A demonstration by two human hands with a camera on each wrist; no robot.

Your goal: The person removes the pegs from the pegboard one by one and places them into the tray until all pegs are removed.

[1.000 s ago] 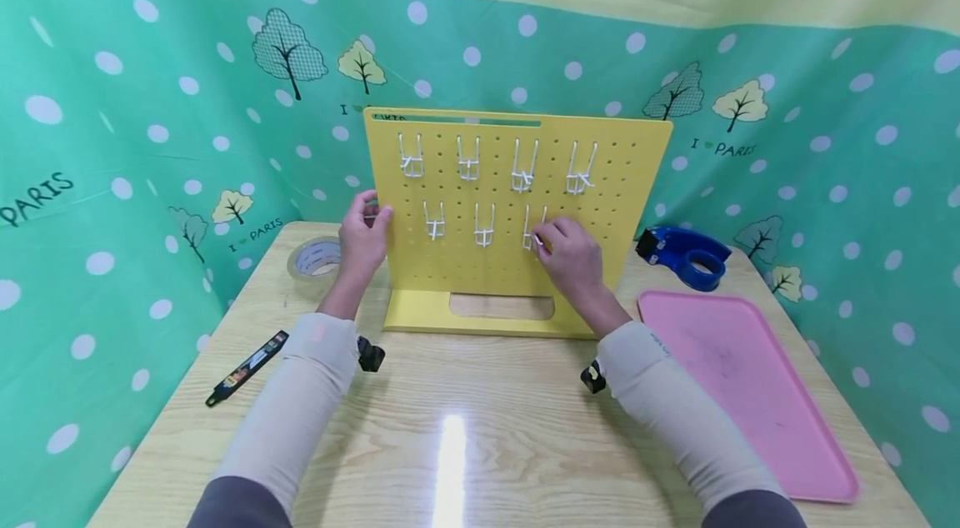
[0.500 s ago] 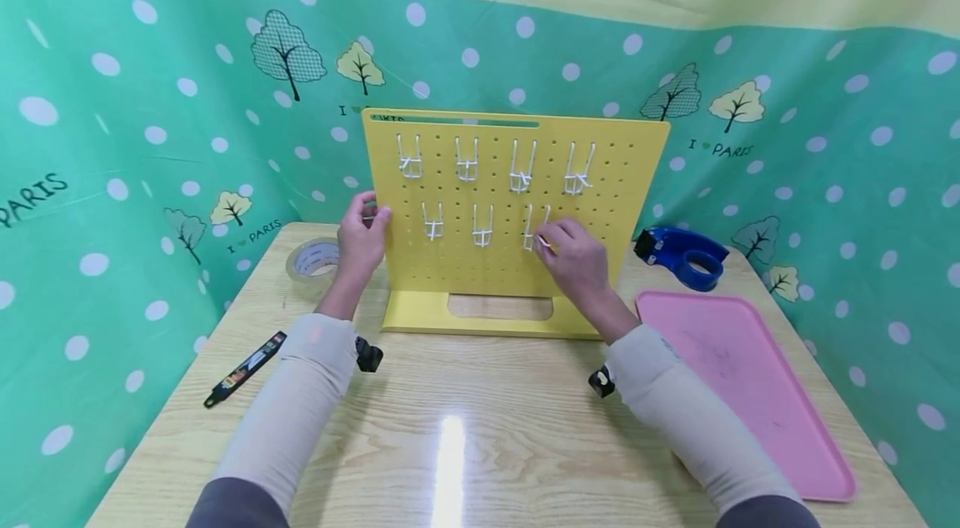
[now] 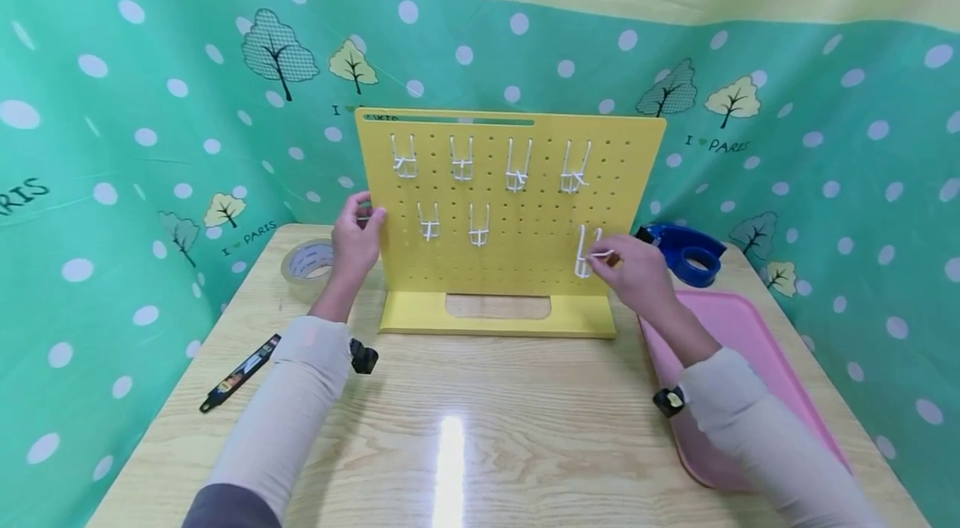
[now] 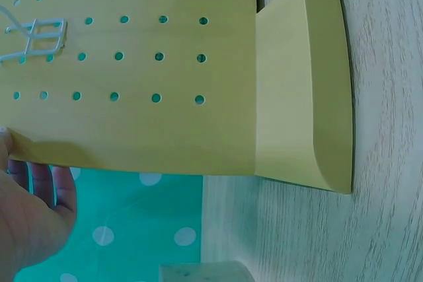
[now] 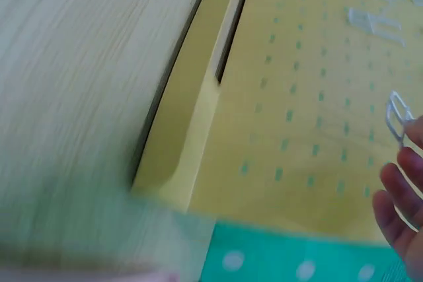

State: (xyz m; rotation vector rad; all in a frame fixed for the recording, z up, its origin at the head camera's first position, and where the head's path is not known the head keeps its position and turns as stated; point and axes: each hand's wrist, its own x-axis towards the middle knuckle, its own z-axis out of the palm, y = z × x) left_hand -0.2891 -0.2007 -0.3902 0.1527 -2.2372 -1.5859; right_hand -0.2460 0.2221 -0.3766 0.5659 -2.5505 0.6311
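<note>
A yellow pegboard (image 3: 450,257) stands upright on its base, with several white wire hooks in two rows, among them a lower-row hook (image 3: 478,226). My left hand (image 3: 356,238) grips the board's left edge, thumb in front and fingers behind; the left wrist view shows this hand (image 4: 33,216) at the edge. Near the board's lower right, my right hand (image 3: 637,274) pinches a white wire hook (image 3: 581,257). In the right wrist view the hook (image 5: 396,115) is between the fingertips of that hand (image 5: 403,196), in front of the board; contact with the board cannot be told.
On the wooden table (image 3: 420,428), a clear tape roll (image 3: 309,260) lies left of the board and a black packet (image 3: 240,374) nearer the front. A blue tape dispenser (image 3: 686,253) sits back right, behind a pink tray (image 3: 731,311) partly under my right arm.
My right hand has moved right with the lower row's third hook, which is off its former spot. My left hand keeps its grip on the board's edge.
</note>
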